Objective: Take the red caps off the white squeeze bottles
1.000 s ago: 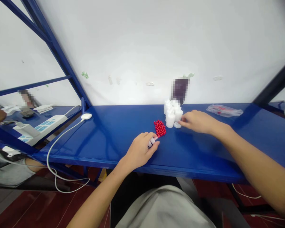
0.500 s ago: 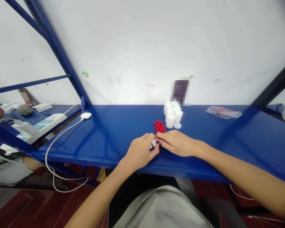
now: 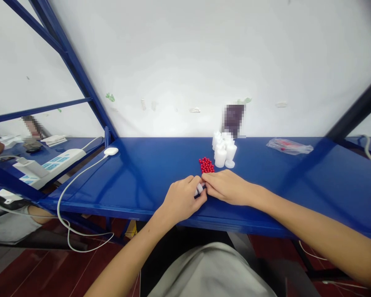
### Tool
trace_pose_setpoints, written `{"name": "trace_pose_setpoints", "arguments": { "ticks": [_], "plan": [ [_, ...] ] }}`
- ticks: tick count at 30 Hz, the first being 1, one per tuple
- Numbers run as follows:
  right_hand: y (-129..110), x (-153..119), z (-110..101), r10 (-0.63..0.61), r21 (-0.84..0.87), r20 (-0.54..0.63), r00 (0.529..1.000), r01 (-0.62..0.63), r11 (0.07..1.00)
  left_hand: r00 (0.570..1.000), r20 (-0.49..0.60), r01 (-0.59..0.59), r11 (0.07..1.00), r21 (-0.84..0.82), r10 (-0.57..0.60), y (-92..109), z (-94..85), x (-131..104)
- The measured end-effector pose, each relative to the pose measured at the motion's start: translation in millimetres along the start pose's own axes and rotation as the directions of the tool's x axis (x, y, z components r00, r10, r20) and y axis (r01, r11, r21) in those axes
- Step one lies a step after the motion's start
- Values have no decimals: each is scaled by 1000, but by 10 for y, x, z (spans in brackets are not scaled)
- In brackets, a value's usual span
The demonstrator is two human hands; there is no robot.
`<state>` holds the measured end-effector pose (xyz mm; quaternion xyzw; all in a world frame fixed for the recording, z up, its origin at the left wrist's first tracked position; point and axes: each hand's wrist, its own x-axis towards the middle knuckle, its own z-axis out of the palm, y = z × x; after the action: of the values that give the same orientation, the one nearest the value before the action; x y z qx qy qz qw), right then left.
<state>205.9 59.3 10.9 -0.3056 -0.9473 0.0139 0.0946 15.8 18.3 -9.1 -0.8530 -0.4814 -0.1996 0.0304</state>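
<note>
My left hand (image 3: 182, 199) is wrapped round a small white bottle (image 3: 199, 188), mostly covered by the fingers, with its narrow end pointing right. The fingertips of my right hand (image 3: 227, 187) are pinched together at that narrow end. What they hold, if anything, is hidden. Just beyond the hands, a patch of small red bead-like pieces (image 3: 207, 165) lies on the blue table (image 3: 160, 165). Behind them to the right, several white plastic bottles (image 3: 220, 156) stand in a tight cluster, and a white round piece (image 3: 230, 164) rests at their front.
A clear plastic bag (image 3: 289, 146) with something red inside lies at the back right. On the left, a white device (image 3: 111, 151) trails a cable over the table's front edge. A power strip (image 3: 60, 161) and another person's arm (image 3: 38, 213) are at the far left.
My right fingertips have shifted very slightly left against the bottle's narrow end. The left hand keeps its hold, and the view has moved a little.
</note>
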Motion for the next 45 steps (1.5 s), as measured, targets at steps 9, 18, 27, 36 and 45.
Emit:
{"name": "trace_pose_setpoints", "arguments": {
  "ticks": [9, 18, 27, 36, 45],
  "plan": [
    [9, 15, 29, 197, -149, -22, 980, -198, 969, 998, -25, 62, 991, 121, -60, 19, -31, -16],
    [298, 0, 30, 163, 191, -328, 931, -104, 976, 997, -14, 82, 994, 73, -82, 24, -36, -2],
    [285, -14, -1, 157, 308, -273, 949, -68, 949, 996, -2, 84, 995, 48, -84, 15, -36, -3],
    [289, -34, -1, 74, 181, -176, 982, -42, 983, 998, -8, 69, 997, 33, -69, -3, -26, 0],
    [309, -21, 30, 92, 156, -174, 981, -64, 986, 999, -2, 50, 998, 41, -50, 0, -26, -2]
  ]
}}
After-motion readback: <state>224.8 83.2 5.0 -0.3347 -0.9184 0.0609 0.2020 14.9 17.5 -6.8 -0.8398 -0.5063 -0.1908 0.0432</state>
